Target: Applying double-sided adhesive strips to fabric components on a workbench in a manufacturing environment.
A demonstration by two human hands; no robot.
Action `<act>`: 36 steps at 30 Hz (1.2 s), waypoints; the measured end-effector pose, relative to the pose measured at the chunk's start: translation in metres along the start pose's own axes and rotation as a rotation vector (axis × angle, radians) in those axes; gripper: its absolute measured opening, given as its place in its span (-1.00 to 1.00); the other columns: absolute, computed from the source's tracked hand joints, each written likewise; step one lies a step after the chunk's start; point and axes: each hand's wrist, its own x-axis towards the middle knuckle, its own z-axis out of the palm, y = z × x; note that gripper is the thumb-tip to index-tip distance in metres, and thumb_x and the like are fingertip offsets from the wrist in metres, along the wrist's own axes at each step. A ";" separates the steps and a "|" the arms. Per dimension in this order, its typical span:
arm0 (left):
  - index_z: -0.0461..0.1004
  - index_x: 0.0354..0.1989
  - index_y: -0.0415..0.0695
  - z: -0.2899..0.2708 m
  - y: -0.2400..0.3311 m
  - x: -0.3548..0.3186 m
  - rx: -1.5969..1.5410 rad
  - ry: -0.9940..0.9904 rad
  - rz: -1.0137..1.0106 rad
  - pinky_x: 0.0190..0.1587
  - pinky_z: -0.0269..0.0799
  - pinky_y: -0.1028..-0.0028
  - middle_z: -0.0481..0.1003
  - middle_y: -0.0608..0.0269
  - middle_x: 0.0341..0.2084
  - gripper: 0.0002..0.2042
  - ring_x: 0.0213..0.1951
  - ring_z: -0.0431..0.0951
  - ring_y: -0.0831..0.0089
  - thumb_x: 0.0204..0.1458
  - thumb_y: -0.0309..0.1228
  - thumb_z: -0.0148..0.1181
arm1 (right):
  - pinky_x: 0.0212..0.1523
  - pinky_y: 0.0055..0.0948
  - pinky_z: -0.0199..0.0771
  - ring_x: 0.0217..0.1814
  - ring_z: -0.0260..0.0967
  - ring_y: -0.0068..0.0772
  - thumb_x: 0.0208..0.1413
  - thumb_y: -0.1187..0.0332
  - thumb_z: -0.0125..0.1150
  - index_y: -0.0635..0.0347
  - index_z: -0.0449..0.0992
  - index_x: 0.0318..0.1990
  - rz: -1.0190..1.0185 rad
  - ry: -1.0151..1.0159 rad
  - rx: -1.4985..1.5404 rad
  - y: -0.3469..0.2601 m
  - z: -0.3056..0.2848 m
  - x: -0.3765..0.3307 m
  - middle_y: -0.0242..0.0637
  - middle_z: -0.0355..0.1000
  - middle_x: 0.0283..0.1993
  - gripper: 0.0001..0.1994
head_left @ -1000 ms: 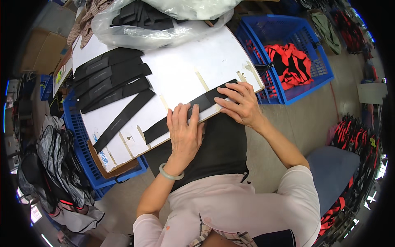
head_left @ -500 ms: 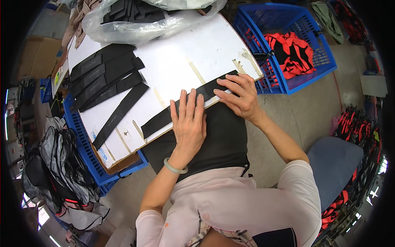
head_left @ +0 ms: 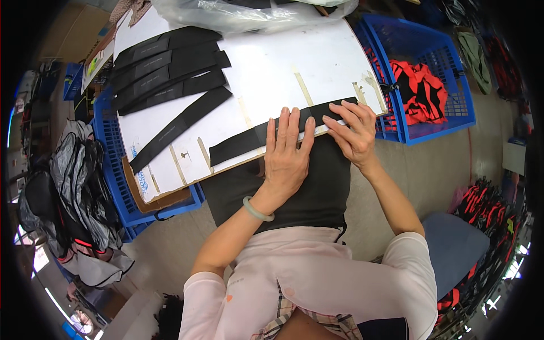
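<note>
A long black fabric strip (head_left: 238, 143) lies along the near edge of a white board (head_left: 263, 65). My left hand (head_left: 288, 153) rests flat on the strip's middle, its fingers stretched out. Toward the strip's right end my right hand (head_left: 356, 131) lies with bent, parted fingers on it; the fingertips press the strip against the board. Left of my hands another black strip (head_left: 181, 129) lies slanting by itself. Behind that, several more black strips (head_left: 170, 62) overlap in a fanned pile, each with a small printed mark.
A clear plastic bag (head_left: 255, 18) sits at the board's far edge. On the right, a blue crate (head_left: 405, 107) holds red and black fabric pieces (head_left: 418, 88). Another blue crate (head_left: 107, 141) stands under the board's left side. Grey and black bundled goods (head_left: 79, 198) hang at the left.
The whole view has shifted, so the board sits further right and higher. My left hand's fingers have spread a little; both hands stay on the same strip.
</note>
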 end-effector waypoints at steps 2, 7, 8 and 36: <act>0.29 0.23 -0.13 -0.002 -0.001 0.001 -0.001 -0.005 -0.005 0.33 0.01 -0.03 0.20 -0.13 0.25 -0.41 0.32 0.17 -0.04 -0.07 -0.55 0.22 | 0.18 -0.24 0.16 0.16 0.31 -0.32 -0.09 0.33 0.38 -0.04 0.66 -0.15 0.001 -0.007 0.006 -0.001 0.001 0.001 -0.42 0.51 0.04 -0.73; 0.31 0.20 -0.23 -0.004 -0.002 0.001 -0.039 -0.024 0.013 0.34 -0.01 -0.03 0.19 -0.21 0.25 -0.49 0.34 0.13 -0.09 -0.02 -0.60 0.05 | 0.19 -0.24 0.16 0.16 0.31 -0.32 -0.08 0.34 0.39 -0.03 0.66 -0.14 0.014 -0.023 0.014 -0.001 0.000 0.001 -0.42 0.51 0.04 -0.72; 0.31 0.20 -0.23 -0.003 -0.003 0.000 -0.041 -0.021 0.012 0.34 -0.01 -0.03 0.19 -0.21 0.25 -0.49 0.34 0.13 -0.09 -0.02 -0.60 0.05 | 0.19 -0.24 0.16 0.16 0.31 -0.32 -0.08 0.34 0.39 -0.03 0.66 -0.14 0.012 -0.025 0.012 -0.001 -0.001 0.002 -0.42 0.51 0.04 -0.72; 0.32 0.26 -0.06 0.006 -0.007 -0.007 -0.060 -0.013 -0.056 0.29 0.09 0.01 0.26 -0.08 0.22 -0.58 0.25 0.25 -0.09 0.19 -0.37 -0.05 | -0.02 -0.28 0.24 -0.17 0.38 -0.30 -0.35 0.28 0.48 0.06 0.51 -0.39 -0.226 -0.576 0.269 -0.099 0.092 0.118 -0.38 0.43 -0.38 -0.70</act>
